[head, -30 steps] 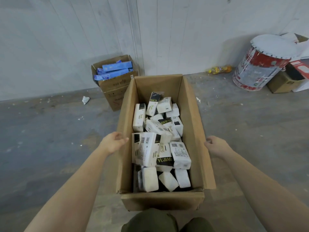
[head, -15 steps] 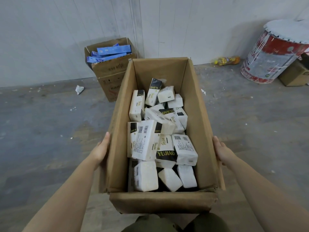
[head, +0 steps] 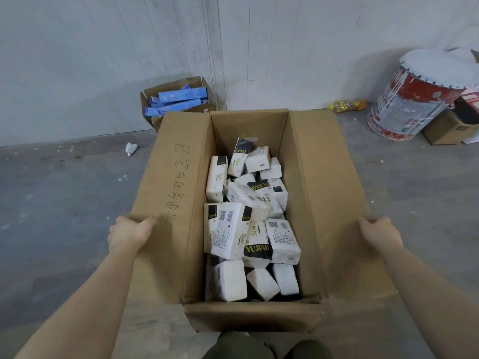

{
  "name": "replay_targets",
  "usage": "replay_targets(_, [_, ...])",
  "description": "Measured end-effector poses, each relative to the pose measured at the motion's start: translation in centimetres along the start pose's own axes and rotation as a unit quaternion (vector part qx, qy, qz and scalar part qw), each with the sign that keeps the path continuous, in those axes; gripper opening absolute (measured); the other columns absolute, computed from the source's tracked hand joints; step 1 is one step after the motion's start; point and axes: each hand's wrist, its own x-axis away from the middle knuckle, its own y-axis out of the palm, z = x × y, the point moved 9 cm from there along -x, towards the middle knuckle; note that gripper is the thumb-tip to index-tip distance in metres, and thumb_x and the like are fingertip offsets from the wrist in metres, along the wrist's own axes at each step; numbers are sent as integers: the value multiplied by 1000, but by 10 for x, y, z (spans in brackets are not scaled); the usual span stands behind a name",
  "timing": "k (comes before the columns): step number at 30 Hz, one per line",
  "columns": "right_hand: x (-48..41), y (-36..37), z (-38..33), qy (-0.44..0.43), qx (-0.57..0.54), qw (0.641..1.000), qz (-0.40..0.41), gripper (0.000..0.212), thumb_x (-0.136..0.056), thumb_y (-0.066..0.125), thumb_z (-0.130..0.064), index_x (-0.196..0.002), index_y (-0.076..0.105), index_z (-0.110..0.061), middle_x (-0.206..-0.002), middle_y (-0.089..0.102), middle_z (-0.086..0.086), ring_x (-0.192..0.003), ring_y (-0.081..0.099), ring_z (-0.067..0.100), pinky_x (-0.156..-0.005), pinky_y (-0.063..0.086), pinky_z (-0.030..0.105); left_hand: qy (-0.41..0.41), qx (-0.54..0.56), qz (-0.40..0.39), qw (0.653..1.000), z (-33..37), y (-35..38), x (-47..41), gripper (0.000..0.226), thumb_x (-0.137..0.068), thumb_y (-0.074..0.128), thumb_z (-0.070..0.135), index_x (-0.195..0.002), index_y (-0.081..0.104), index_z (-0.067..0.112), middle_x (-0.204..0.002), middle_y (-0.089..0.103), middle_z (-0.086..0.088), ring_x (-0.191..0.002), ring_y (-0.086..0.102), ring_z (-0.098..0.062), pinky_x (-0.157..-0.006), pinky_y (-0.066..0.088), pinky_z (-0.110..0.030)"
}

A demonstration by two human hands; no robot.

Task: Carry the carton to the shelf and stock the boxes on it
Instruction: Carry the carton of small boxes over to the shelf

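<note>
Gripping the carton point(head: 249, 126) by its two long flaps, the person now has both of them spread outward. Half a second ago those flaps stood upright and the palms lay flat against their outer faces. The left hand point(head: 131, 233) has its fingers curled under the outer edge of the left flap point(head: 166, 193) with the thumb on top. The right hand point(head: 380, 232) clamps the outer edge of the right flap point(head: 337, 193) in the same way.

With the left flap laid open, a line of handwritten characters shows along it that could not be seen before. The carton sits straight ahead between the forearms, its near wall just above the person's dark trousers point(head: 246, 345). Whether its base rests on the grey floor point(head: 64, 203) or is off it cannot be told.

Inside, the white tissue packs point(head: 233, 233) marked YUJIAO lie in the same loose heap as before, some flat and some on edge.

The view has shifted a little. The second carton point(head: 207, 106) of blue boxes point(head: 182, 94) against the wall is now partly hidden behind the left flap's far corner. The paint-spattered red drum point(head: 414, 99) and the small brown box point(head: 443, 128) beside it sit at the far right. A yellow bottle point(head: 347, 104) lies at the foot of the wall, and a crumpled scrap of paper point(head: 131, 149) lies on the floor to the left.
</note>
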Motion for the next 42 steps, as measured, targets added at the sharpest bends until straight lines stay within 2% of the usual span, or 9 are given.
replay_targets(4, [20,-42,-41,-30,6,999,17,56,-92,59,-41,-126,52,3,-124,58,25,-115,54,43,-92,46,44,40,-12,-8,999,40,-25,16,61,-85,70,41,-126,52,-2,-117,59,-20,-108,57,-41,-79,46,-41])
replay_targets(9, [55,-49,-120,-105,92,988,-70,52,-95,56,-39,-136,46,-7,-136,55,15,-121,53,36,-94,45,38,61,1,-62,996,96,-40,30,34,-89,66,40,-101,66,7,-101,70,-16,-93,66,-36,-83,55,-43])
replay_targets(15, [74,-49,-158,-79,129,980,-126,40,-98,46,-34,-127,59,-8,-100,63,9,-83,59,28,-73,57,38,36,10,-168,985,143,-31,43,21,-93,61,33,-106,63,16,-89,70,-8,-78,70,-32,-73,60,-41])
replay_targets(19, [75,-48,-171,-72,119,979,-146,36,-97,46,-32,-127,55,-14,-105,64,10,-86,60,28,-68,56,36,-18,6,-216,976,158,-27,47,23,-95,59,38,-103,60,15,-96,64,-8,-70,65,-24,-61,60,-36])
replay_targets(23, [67,-44,-182,-40,91,980,-174,30,-99,48,-32,-116,59,-10,-97,64,9,-77,60,25,-54,50,29,-21,-22,-249,968,173,-18,45,28,-93,60,35,-111,62,14,-106,68,-12,-83,69,-32,-71,62,-45])
replay_targets(26, [58,-39,-191,-42,77,981,-172,21,-98,50,-35,-105,50,-15,-97,61,7,-82,60,26,-61,55,35,2,-50,-236,971,182,-7,35,29,-94,57,37,-111,62,14,-95,72,-11,-76,72,-33,-70,61,-47])
replay_targets(29, [47,-38,-196,-52,71,983,-161,23,-95,52,-34,-99,60,-14,-91,65,6,-85,63,28,-73,58,41,47,-118,-206,970,195,-3,36,26,-97,52,41,-98,57,15,-85,71,-13,-65,72,-30,-70,61,-43])
replay_targets(32, [42,-39,-198,-35,43,984,-172,22,-94,54,-31,-83,62,-14,-87,68,9,-80,66,28,-67,60,41,52,-133,-217,966,200,8,39,21,-99,52,35,-99,54,14,-89,69,-12,-64,72,-30,-64,62,-40])
replay_targets(42, [41,-44,-209,-57,69,982,-164,20,-85,54,-13,-75,61,3,-70,61,14,-57,60,30,-58,58,42,86,-127,-190,970,207,-2,41,21,-94,50,10,-75,56,5,-74,65,-23,-55,65,-31,-61,58,-41])
